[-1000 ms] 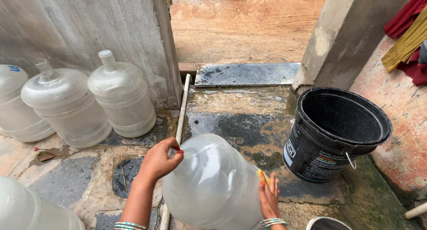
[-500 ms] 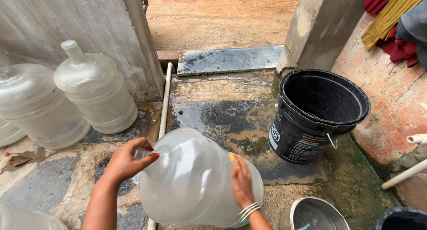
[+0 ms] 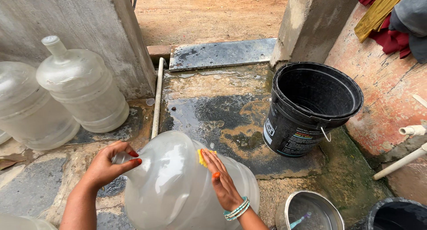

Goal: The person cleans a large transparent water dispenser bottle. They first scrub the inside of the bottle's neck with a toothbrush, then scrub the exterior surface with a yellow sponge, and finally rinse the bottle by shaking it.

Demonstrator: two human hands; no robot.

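Note:
A large clear plastic water jug [image 3: 173, 190] lies tilted in front of me, its neck pointing left. My left hand [image 3: 109, 163] grips the jug's neck. My right hand [image 3: 222, 181] presses a small yellow sponge [image 3: 203, 158] against the jug's upper side. Bracelets sit on my right wrist.
Two more clear jugs [image 3: 84, 85] [image 3: 26, 109] stand at the left against a concrete wall. A black bucket [image 3: 311, 107] stands at the right on wet stone. A metal pot [image 3: 309, 212] and another dark bucket [image 3: 391, 214] are at the bottom right. A white pipe [image 3: 156, 96] runs along the ground.
The view has shifted left and down. My right hand with the sponge has slid across the jug's upper side; my left hand keeps its hold on the neck.

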